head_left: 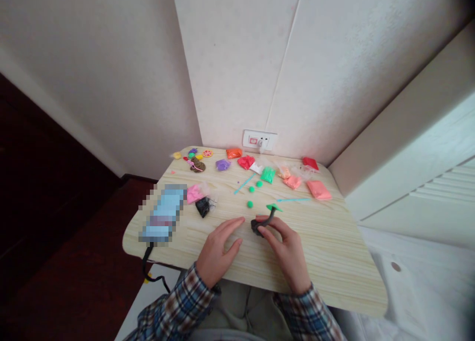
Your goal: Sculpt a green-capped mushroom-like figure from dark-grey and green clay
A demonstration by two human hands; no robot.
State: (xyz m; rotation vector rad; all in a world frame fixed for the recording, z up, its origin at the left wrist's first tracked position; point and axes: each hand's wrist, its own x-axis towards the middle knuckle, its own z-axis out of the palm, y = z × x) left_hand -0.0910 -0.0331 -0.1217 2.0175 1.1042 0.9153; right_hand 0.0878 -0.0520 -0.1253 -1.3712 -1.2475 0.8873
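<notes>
The lone view looks forward and steeply down from the wearer's head, over the tabletop [326, 242] at arm's reach.

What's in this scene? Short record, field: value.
left hand: open, holding nothing
right hand: fingers and thumb on dark, curved, green-capped figure
green balls: three, beyond the hands
thin blue sticks: two, apart
black packet: right of the pixelated device
wall socket: behind table
</notes>
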